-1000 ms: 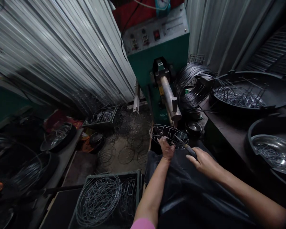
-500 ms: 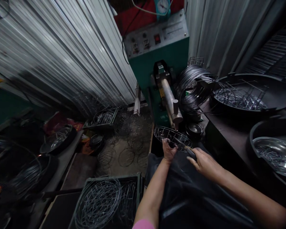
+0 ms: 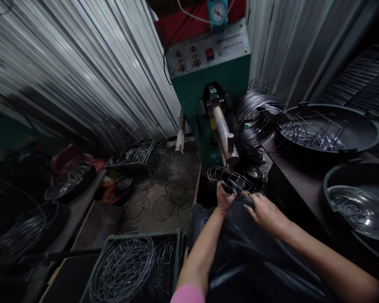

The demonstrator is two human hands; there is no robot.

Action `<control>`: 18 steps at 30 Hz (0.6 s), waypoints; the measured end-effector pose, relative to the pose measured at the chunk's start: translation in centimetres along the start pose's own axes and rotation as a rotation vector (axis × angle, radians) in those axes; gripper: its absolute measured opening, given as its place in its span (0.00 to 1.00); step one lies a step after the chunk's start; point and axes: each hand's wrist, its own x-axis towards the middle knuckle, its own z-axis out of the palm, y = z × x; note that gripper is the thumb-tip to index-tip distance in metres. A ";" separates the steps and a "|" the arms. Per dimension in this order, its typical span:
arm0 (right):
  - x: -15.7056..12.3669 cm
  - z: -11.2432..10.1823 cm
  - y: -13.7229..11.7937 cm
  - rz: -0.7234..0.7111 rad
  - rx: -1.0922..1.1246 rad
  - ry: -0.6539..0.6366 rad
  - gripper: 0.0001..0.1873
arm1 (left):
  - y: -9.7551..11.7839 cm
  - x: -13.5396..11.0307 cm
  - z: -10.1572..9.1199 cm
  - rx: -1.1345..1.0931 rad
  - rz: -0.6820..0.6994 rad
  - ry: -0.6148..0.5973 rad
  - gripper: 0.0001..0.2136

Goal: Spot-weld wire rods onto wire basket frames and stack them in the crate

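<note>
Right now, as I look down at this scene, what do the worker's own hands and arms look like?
Both the left hand and the right hand are ungloved. A pink sleeve shows on the left arm at the bottom edge; no sleeve shows on the right. No watch is visible; rings are too small to tell.

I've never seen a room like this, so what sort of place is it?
Probably a small metal workshop working with wire: there is a green machine, a big coil of wire, and a crate of wire rings.
</note>
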 end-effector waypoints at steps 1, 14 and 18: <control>0.0 -0.1 -0.1 -0.002 -0.007 -0.005 0.10 | 0.2 0.0 0.0 -0.006 -0.009 0.002 0.28; 0.2 -1.7 0.1 -0.024 0.128 -0.050 0.14 | 2.1 -0.1 -0.2 -0.062 -0.065 0.028 0.24; -2.6 -2.4 1.6 0.058 0.423 -0.027 0.19 | 2.1 -0.1 -0.5 -0.050 -0.082 0.032 0.27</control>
